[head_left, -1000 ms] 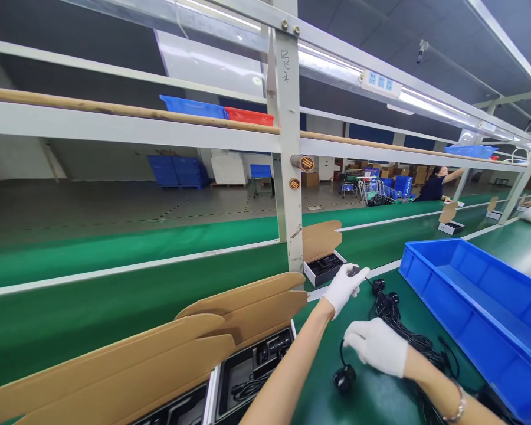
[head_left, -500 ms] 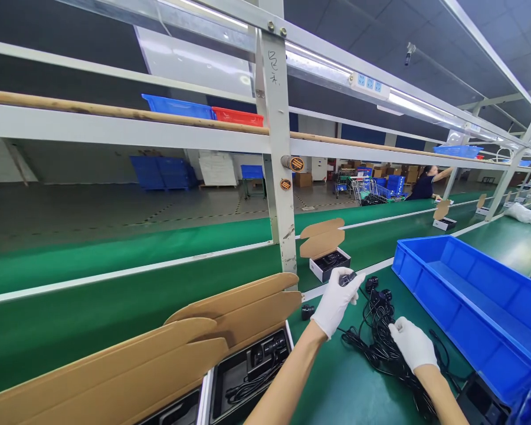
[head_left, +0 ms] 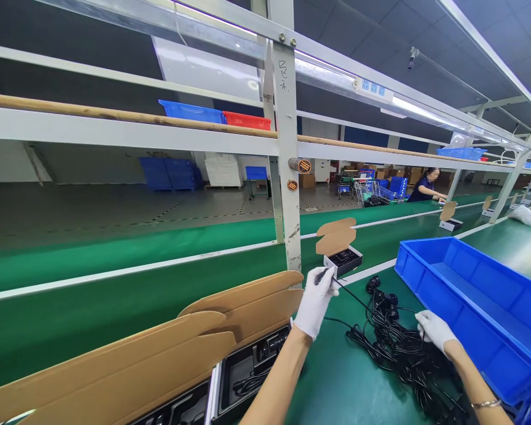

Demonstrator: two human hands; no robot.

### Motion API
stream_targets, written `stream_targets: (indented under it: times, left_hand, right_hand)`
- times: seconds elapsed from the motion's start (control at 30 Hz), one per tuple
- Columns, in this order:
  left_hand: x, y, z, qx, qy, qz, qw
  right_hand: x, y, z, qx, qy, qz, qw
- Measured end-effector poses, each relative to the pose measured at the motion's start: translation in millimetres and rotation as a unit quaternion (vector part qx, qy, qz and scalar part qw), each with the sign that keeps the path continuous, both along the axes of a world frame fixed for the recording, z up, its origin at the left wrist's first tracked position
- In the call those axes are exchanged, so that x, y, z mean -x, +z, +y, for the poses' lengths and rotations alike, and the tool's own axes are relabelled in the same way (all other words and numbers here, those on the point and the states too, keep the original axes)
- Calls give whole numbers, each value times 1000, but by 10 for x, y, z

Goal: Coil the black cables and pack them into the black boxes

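Left hand [head_left: 314, 307] in a white glove is pinching a small black cable plug [head_left: 323, 275] between thumb and fingers, up just beside the steel upright [head_left: 287, 177]. A thin cable [head_left: 351, 296] runs from the plug down into a tangled heap of black cables [head_left: 398, 348] on the green bench mat [head_left: 323, 389]. Right hand [head_left: 433, 332], gloved too, has its fingers pressed together at the heap's far edge, right by a blue plastic crate [head_left: 464, 277], but I can't tell if it's got hold of a strand. Under the left forearm [head_left: 274, 383] there's an open box with a black tray [head_left: 252, 378] and tan cardboard flaps [head_left: 203, 319]. Past that, a small open box [head_left: 343, 261] sits on the green conveyor belt [head_left: 115, 265], flaps up.
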State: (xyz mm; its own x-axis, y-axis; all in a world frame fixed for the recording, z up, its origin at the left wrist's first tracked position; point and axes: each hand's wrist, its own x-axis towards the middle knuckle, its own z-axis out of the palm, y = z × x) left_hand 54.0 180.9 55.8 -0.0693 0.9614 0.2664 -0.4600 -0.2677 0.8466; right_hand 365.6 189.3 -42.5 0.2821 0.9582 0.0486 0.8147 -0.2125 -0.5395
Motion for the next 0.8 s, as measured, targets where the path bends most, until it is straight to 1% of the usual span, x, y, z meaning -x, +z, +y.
stream_targets:
  times: [0.03,0.07,0.1,0.13,0.2,0.23,0.27,0.33,0.4,0.43,0.5,0.53,0.57,0.6,0.63,0.67,0.73,0.77,0.8]
  left_hand:
    - [14,5,-5,1,-5,-1,1000]
    - [12,7,-15,4,-12,1,1000]
    - [-3,5,-26,8,-21,6,1000]
    - [-24,0,-36,11,-28,11,999]
    - [-58,-22,-46,16,-36,19,999]
    - [-62,-40,-45,18,-37,23,999]
    - [-56,-61,-40,19,-36,28,999]
    - [-21,-117,-32,22,-30,39,999]
    - [20,-180,-44,28,-21,53,998]
    - [35,-210,-63,32,-16,62,997]
    - [48,-250,-133,41,-11,84,996]
    - [49,-258,-181,45,-9,95,994]
    - [49,-257,-236,49,-8,107,993]
    - [50,-249,-295,53,-7,117,992]
    - [54,-238,-356,57,-5,127,990]
    - [60,-227,-418,62,-1,136,989]
    - [74,-229,-533,74,4,152,986]
    - [78,-248,-584,83,3,159,984]
    - [79,-282,-629,93,0,165,982]
  right_hand:
    - [-9,21,-24,-22,-2,-18,1000]
    - [17,28,-53,-43,13,-37,998]
    - [71,19,-85,-51,47,-53,996]
    - [143,-1,-116,-41,93,-63,993]
    - [284,-56,-162,17,180,-66,981]
    - [329,-73,-172,50,204,-61,976]
    - [346,-74,-173,70,210,-58,973]
    - [302,-9,-157,78,204,-61,974]
    - [209,136,-149,82,187,-75,976]
    - [176,225,-160,82,166,-92,978]
    - [183,395,-222,55,101,-169,979]
    - [231,463,-269,26,72,-228,971]
    - [304,518,-320,-8,56,-289,956]
    - [394,562,-369,-34,61,-342,937]
    - [493,599,-410,-45,84,-380,920]
    - [592,637,-438,-36,117,-399,909]
    - [767,737,-448,11,170,-405,898]
    - [838,802,-435,24,178,-407,896]
    - [900,873,-418,21,172,-416,893]
